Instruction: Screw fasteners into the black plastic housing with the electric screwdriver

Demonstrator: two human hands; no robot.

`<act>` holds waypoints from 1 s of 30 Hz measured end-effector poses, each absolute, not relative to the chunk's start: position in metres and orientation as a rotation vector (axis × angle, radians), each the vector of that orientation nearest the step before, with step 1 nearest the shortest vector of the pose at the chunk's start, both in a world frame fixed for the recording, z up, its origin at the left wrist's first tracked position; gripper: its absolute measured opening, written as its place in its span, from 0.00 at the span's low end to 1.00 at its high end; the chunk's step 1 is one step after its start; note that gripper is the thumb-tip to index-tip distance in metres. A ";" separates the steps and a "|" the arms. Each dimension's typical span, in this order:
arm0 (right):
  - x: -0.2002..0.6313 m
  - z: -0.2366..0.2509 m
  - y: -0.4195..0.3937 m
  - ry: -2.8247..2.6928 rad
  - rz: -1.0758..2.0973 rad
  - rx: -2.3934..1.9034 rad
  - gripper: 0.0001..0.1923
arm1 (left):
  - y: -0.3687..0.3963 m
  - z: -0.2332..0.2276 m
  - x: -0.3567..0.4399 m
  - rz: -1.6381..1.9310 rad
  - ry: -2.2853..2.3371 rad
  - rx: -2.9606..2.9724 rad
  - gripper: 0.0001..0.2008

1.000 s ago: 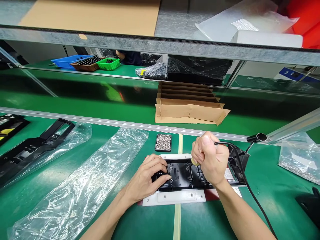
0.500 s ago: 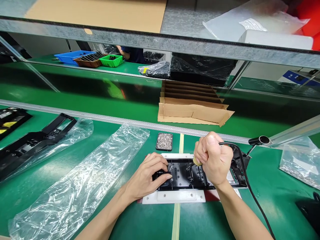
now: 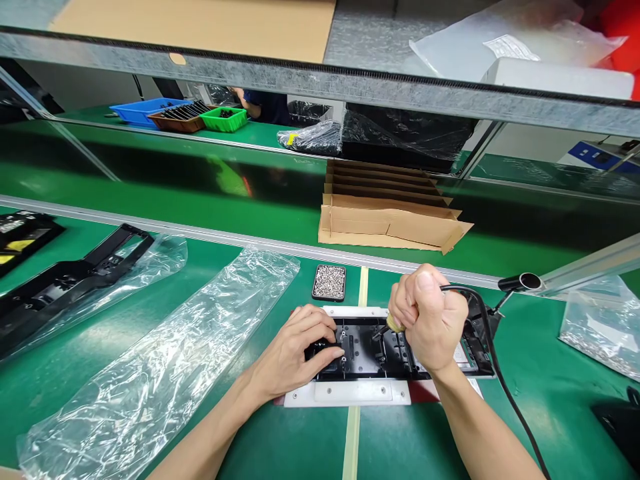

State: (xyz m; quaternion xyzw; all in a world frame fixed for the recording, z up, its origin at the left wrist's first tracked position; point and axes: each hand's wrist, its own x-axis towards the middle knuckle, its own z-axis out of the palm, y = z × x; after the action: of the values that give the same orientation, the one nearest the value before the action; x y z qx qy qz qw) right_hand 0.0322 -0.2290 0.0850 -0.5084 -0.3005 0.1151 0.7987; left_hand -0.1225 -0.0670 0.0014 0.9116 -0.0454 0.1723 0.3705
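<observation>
Right hand point(image 3: 429, 320) is clenched in a fist around a corded tool point(image 3: 394, 323), thumb on top. Only a yellowish bit and a dark tip stick out past the grip, angled down and left over the middle of a black casing point(image 3: 361, 363). Can't tell if the tip is actually touching the plastic. A black cable point(image 3: 493, 360) comes out by the thumb and loops down past the forearm.

Left hand point(image 3: 310, 343) is curled over the left end of that casing, fingers bent on the far side, thumb lying nearer. There's something glossy and black under the palm, mostly hidden, so I can't say whether it's being squeezed or just pressed down.

The casing lies on the worktop point(image 3: 285, 443) right in front of the person, between two white strips point(image 3: 350, 393), with a bit of dark red showing near the lower right. Pale tape point(image 3: 352, 440) runs along the worktop on the near and far sides.

Just beyond it is a small black tray point(image 3: 329, 299) full of tiny metal pieces. A clear plastic bag point(image 3: 165, 373) is spread out to the left, then another black part point(image 3: 75, 280) partly on plastic. Off to the right: a metal tube point(image 3: 521, 283) and a bag of small metal bits point(image 3: 600, 330). Cardboard dividers point(image 3: 390, 223) stand at the back.
</observation>
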 end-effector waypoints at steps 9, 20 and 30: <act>0.032 0.085 -0.228 -0.639 0.238 -1.086 0.24 | -0.067 0.002 -0.122 0.453 -0.116 2.337 0.05; 0.031 0.086 -0.227 -0.641 0.230 -1.084 0.24 | -0.067 0.002 -0.122 0.443 -0.124 2.333 0.06; 0.031 0.084 -0.228 -0.647 0.231 -1.072 0.24 | -0.067 0.002 -0.122 0.458 -0.127 2.341 0.05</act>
State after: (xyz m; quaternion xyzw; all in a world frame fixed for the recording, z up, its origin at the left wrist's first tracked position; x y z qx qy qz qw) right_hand 0.0306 -0.2277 0.0836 -0.5007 -0.3020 0.1079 0.8040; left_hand -0.1220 -0.0671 0.0016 0.9113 -0.0495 0.1785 0.3678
